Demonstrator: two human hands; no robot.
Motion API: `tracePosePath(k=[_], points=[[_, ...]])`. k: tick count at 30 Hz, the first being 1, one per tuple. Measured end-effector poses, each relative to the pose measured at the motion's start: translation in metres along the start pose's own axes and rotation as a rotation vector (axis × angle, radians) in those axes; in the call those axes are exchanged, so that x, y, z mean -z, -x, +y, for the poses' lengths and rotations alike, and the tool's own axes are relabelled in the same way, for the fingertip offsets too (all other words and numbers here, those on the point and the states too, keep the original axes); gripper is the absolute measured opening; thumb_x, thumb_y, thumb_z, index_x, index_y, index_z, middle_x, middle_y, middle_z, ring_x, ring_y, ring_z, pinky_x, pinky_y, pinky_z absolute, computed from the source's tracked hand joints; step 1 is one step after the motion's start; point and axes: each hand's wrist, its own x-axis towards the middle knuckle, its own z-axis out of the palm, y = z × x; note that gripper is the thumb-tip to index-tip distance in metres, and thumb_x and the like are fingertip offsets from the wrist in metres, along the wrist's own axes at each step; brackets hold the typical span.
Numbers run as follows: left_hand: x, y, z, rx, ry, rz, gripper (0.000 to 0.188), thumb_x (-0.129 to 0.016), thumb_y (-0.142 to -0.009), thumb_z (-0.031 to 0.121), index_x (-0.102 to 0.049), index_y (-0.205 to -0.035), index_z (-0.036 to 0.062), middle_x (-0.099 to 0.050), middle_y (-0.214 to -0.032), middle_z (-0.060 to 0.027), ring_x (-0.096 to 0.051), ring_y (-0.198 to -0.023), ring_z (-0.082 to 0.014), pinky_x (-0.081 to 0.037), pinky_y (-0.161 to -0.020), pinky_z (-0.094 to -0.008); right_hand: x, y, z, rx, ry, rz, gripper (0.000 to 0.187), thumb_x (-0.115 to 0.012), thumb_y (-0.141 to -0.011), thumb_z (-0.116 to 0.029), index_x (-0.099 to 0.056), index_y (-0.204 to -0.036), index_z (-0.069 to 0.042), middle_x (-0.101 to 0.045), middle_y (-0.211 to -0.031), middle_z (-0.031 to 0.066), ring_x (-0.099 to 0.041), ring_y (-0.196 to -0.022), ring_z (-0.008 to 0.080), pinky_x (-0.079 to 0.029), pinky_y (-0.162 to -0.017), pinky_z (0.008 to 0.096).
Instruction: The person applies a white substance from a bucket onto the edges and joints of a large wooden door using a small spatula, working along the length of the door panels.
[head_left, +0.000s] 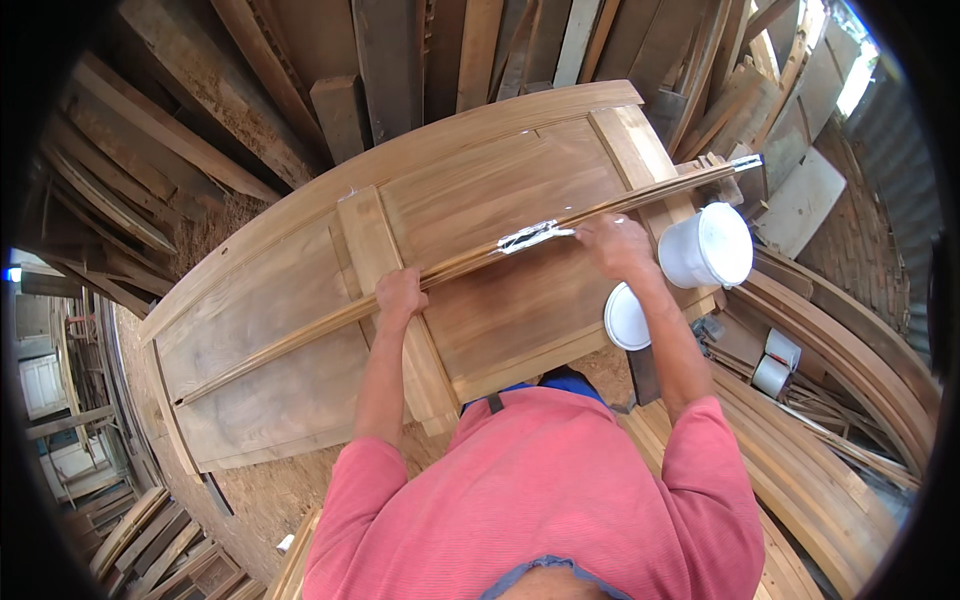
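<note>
- We see a long strip (465,262) of wood, perhaps several laid together, resting slantwise across a panelled wooden door (520,330); its right end reaches past the door's edge.
- Our left hand (400,293) is clamped around the strip, thumb and fingers curled about it, just over the door's middle upright (377,230).
- Our right hand (612,245) sits further along, beside the strip, its fingers together on what looks like a slim tool (566,232) with white on it; we cannot tell its kind, nor whether the hand also touches the strip.
- As for what is done, we can make out a white smear (528,237) on the strip between our hands, nearer the right one, and a white patch (746,163) at the far right end.
- The smear looks uneven, so we judge that stretch to be only partly worked.
- The rest of the strip, most of it to the left, shows brown wood, so by our reckoning much would be left if it is all meant to be coated.
- A white bucket (678,252) stands on the door's right side, near our right forearm; we cannot see what it holds.
</note>
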Motion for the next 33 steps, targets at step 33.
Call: tracePosePath(k=[33], points=[[-0.001, -0.006, 0.001, 0.073, -0.012, -0.081, 0.048, -0.072, -0.069, 0.019, -0.071, -0.117, 0.0189, -0.073, -0.098, -0.019, -0.07, -0.097, -0.0373, -0.056, -0.086, -0.0481, 0.13, 0.099, 0.196, -0.718, 0.149, 0.262, 0.028, -0.06, -0.093, -0.033, -0.077, -0.106, -0.013, -0.072, -0.113, 0.0177, -0.066, -0.109, 0.0356, -0.049, -0.098, 0.0475]])
